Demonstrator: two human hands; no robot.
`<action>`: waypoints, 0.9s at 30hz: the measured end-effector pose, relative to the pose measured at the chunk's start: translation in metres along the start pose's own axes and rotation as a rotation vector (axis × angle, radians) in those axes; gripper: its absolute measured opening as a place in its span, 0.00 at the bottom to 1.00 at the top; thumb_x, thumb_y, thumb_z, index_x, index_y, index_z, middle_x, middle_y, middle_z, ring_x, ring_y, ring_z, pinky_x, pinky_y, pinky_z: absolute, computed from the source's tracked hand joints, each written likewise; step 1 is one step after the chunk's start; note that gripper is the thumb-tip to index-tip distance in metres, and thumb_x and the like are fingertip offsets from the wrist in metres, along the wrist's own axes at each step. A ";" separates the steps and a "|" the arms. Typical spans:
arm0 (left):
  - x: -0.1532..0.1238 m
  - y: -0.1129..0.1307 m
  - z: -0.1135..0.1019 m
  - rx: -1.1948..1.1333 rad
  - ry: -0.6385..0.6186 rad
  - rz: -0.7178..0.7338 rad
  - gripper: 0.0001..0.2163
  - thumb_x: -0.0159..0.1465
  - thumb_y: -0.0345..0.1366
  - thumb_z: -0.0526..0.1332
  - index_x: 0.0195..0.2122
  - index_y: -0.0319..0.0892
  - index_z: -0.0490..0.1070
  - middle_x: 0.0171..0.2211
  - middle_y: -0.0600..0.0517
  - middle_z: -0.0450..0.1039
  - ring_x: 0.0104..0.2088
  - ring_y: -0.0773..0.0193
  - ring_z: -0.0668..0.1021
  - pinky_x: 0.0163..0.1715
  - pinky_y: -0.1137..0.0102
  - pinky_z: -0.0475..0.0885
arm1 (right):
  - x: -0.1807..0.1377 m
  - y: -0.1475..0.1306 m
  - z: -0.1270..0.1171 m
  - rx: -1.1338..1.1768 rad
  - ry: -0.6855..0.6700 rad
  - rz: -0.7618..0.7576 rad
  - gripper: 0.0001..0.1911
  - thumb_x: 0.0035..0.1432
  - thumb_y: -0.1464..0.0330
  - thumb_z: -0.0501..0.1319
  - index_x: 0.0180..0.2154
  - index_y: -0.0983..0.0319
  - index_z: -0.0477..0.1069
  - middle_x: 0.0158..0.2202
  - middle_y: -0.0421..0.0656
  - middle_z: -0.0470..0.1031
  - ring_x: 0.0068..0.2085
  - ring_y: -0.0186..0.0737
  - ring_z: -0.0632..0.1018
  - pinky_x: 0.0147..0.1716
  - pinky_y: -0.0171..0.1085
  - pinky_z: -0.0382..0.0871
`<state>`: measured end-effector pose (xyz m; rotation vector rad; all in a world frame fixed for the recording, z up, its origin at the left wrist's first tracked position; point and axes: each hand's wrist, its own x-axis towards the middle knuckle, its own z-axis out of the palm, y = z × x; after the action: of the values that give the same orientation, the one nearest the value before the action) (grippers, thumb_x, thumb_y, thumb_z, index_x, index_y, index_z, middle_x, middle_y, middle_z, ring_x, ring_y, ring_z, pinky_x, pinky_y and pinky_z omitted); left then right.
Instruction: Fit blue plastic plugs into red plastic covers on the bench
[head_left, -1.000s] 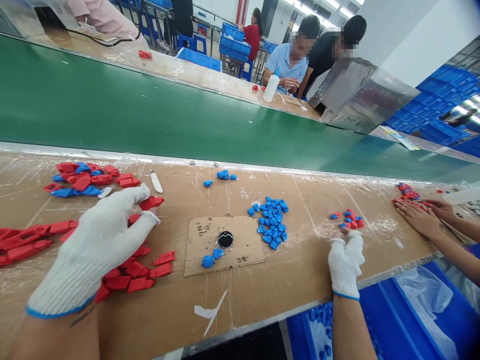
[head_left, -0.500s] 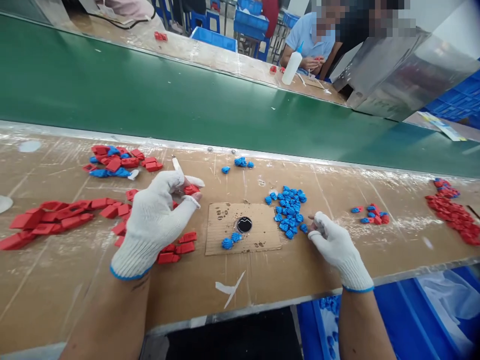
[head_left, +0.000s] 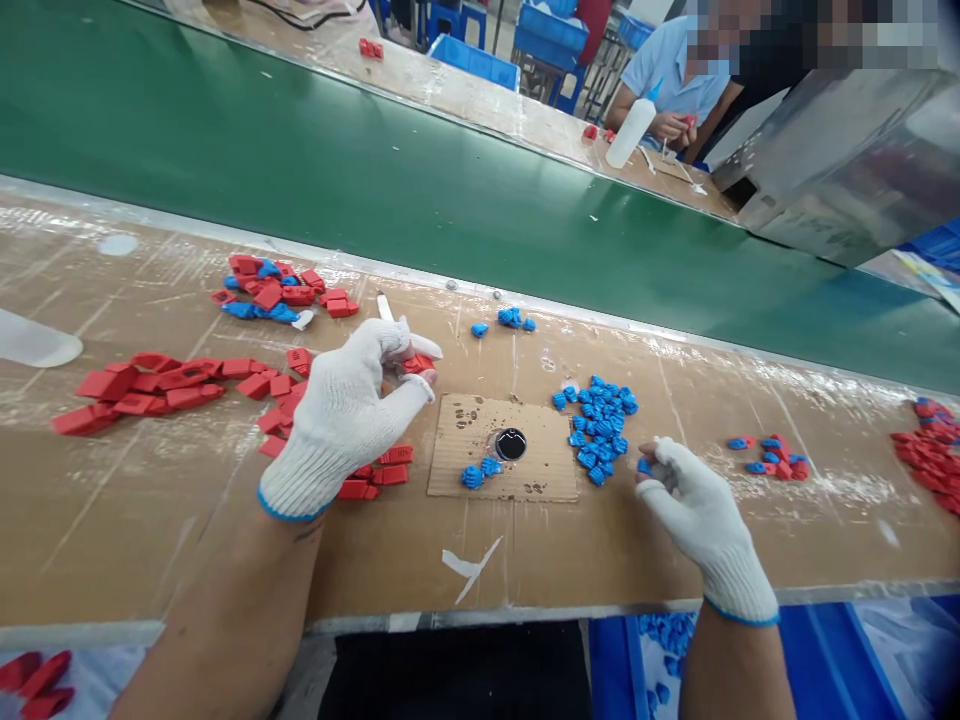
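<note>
My left hand [head_left: 352, 415], in a white knitted glove, pinches a small red plastic piece [head_left: 418, 364] between thumb and fingers. Behind its knuckles pokes out a slim white stick-like thing [head_left: 384, 306]; I cannot tell whether the hand holds it. My right hand [head_left: 709, 515], gloved too with bare fingertips, is closed on a small blue plastic piece [head_left: 644, 467]. Left of it is a cluster of blue pieces [head_left: 602, 420]. Between the hands, a cardboard sheet [head_left: 457, 440] carries a small round pot of dark liquid [head_left: 511, 444] and blue pieces [head_left: 474, 476].
Red pieces [head_left: 150, 385] lie around and left of my left hand. A mixed red-blue pile [head_left: 274, 285] is farther back; joined red-blue pieces [head_left: 780, 460] lie right. Beyond the table runs a green belt [head_left: 450, 210]. A person [head_left: 667, 90] works across it, near a white bottle [head_left: 631, 132].
The blue piece at my right fingertips is now between thumb and finger, apart from the cluster. My left hand keeps the red piece. The whole view has shifted, showing more at the left.
</note>
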<state>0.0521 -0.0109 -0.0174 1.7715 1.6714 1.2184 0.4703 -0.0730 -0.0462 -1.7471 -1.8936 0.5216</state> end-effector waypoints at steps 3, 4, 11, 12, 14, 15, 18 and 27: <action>-0.001 -0.002 0.005 -0.119 0.001 0.016 0.11 0.65 0.36 0.65 0.49 0.45 0.73 0.45 0.49 0.87 0.41 0.60 0.86 0.45 0.64 0.83 | 0.000 -0.027 -0.003 0.119 0.098 -0.179 0.08 0.65 0.68 0.67 0.45 0.54 0.80 0.44 0.45 0.82 0.44 0.48 0.83 0.44 0.46 0.79; -0.002 -0.002 0.006 -0.143 -0.007 0.026 0.12 0.66 0.36 0.65 0.51 0.44 0.73 0.45 0.49 0.86 0.42 0.60 0.86 0.46 0.64 0.83 | 0.003 -0.040 0.000 0.144 0.094 -0.254 0.06 0.65 0.70 0.68 0.43 0.53 0.81 0.44 0.45 0.82 0.46 0.48 0.83 0.46 0.46 0.79; 0.001 -0.006 0.010 -0.014 -0.072 0.207 0.07 0.66 0.28 0.59 0.39 0.42 0.77 0.47 0.47 0.84 0.48 0.57 0.84 0.54 0.62 0.80 | 0.056 -0.130 0.039 0.057 -0.259 -0.644 0.12 0.63 0.77 0.61 0.30 0.56 0.70 0.34 0.42 0.78 0.35 0.43 0.78 0.34 0.41 0.71; 0.002 -0.008 0.011 -0.007 -0.070 0.218 0.07 0.65 0.27 0.59 0.38 0.42 0.76 0.46 0.47 0.84 0.48 0.57 0.84 0.53 0.62 0.80 | 0.063 -0.136 0.042 0.032 -0.288 -0.689 0.13 0.62 0.79 0.60 0.30 0.56 0.67 0.32 0.41 0.76 0.33 0.41 0.75 0.33 0.40 0.67; 0.004 -0.009 0.012 0.003 -0.067 0.234 0.07 0.63 0.25 0.59 0.38 0.42 0.75 0.44 0.48 0.83 0.46 0.57 0.83 0.52 0.62 0.80 | 0.072 -0.143 0.044 -0.024 -0.298 -0.758 0.13 0.60 0.80 0.59 0.30 0.57 0.63 0.29 0.38 0.71 0.30 0.38 0.71 0.31 0.38 0.60; 0.004 -0.010 0.012 0.004 -0.066 0.245 0.07 0.62 0.25 0.59 0.37 0.42 0.74 0.43 0.48 0.82 0.46 0.57 0.82 0.51 0.62 0.79 | 0.075 -0.145 0.044 -0.054 -0.296 -0.780 0.13 0.59 0.80 0.59 0.31 0.57 0.61 0.28 0.37 0.70 0.30 0.38 0.69 0.31 0.38 0.58; 0.005 -0.010 0.013 -0.017 -0.059 0.288 0.07 0.62 0.24 0.59 0.36 0.43 0.71 0.41 0.49 0.80 0.43 0.58 0.81 0.46 0.63 0.78 | 0.080 -0.149 0.043 -0.124 -0.316 -0.812 0.13 0.59 0.79 0.58 0.31 0.56 0.60 0.27 0.36 0.68 0.29 0.38 0.67 0.30 0.37 0.56; 0.003 -0.008 0.010 -0.043 -0.039 0.324 0.10 0.59 0.20 0.59 0.36 0.42 0.68 0.39 0.51 0.76 0.41 0.61 0.78 0.43 0.65 0.76 | 0.092 -0.153 0.033 -0.241 -0.344 -0.760 0.11 0.61 0.73 0.59 0.30 0.56 0.59 0.25 0.35 0.68 0.26 0.36 0.66 0.29 0.36 0.55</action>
<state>0.0555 -0.0034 -0.0279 2.0826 1.3610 1.3310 0.3244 0.0054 0.0277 -0.9536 -2.7438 0.3133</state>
